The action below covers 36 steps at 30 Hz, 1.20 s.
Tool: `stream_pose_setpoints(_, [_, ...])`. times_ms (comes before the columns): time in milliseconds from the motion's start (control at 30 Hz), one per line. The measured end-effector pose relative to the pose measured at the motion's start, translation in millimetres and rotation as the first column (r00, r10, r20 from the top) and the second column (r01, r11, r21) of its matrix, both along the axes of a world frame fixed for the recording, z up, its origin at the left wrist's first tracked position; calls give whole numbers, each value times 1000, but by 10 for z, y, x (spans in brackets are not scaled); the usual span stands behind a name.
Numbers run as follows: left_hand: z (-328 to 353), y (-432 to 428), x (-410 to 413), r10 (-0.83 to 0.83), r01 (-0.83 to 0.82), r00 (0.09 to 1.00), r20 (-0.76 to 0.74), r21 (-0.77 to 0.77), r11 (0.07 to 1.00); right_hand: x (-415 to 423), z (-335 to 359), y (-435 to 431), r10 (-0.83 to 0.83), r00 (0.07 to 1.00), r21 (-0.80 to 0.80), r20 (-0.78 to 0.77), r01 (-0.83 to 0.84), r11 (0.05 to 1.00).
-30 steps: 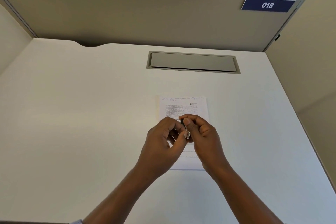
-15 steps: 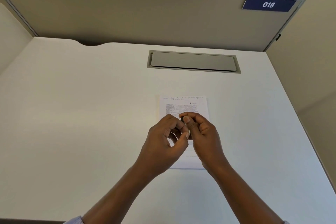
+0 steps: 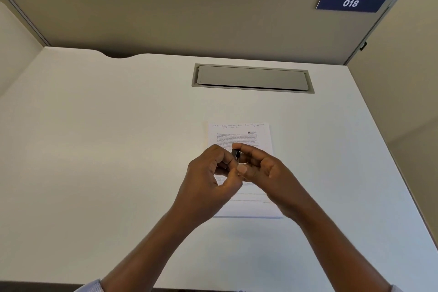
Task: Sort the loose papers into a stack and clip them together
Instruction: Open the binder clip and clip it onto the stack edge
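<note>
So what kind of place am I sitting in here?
Most likely an office cubicle: a white desk walled by grey partition panels, a blue plate numbered 018 on the panel, and a cable hatch set into the desktop.

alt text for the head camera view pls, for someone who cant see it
Two bare hands, left hand and right hand, meet above a stack of printed papers on a white desk, pinching a small black binder clip between their fingertips. Beyond lie a grey cable hatch and a partition with a blue 018 sign.
</note>
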<state>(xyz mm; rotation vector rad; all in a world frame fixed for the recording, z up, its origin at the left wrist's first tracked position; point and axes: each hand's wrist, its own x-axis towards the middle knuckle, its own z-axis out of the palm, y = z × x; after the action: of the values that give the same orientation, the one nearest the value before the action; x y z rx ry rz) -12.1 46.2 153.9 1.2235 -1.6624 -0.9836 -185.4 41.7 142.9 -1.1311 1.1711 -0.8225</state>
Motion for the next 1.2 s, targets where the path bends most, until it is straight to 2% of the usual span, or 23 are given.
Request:
stream_pose_setpoints(100, [-9,20,0,-42,42,999,-2,-7,999,-57,63,-26,35,991,-59,-132,-43,997])
stream_pose_setpoints(267, [-43,52,-29,-33,33,999,-2,-42,999,-102,200,-86,119,889,-164,-443,-210,964])
stream_pose_setpoints(500, [-72,93,-5,-30,30,1000,-7,-43,999,-92,392,-147,259,783,-146,-565,-404,903])
stream_pose_setpoints(733, [-103,110,109,-25,28,997,-67,50,998,-137,409,-212,343,747,-119,-569,-488,865])
stream_pose_setpoints(933, [-117,147,164,-16,37,988,-156,128,991,-192,327,-220,309,773,-124,-554,-443,888])
stream_pose_setpoints(1033, [-102,161,169,-1,41,975,-223,175,984,-220,274,-235,310,849,-83,-427,-378,922])
stream_pose_setpoints(1200, [-83,153,179,23,74,934,-355,257,963,-252,189,-291,301,946,24,-118,-300,954])
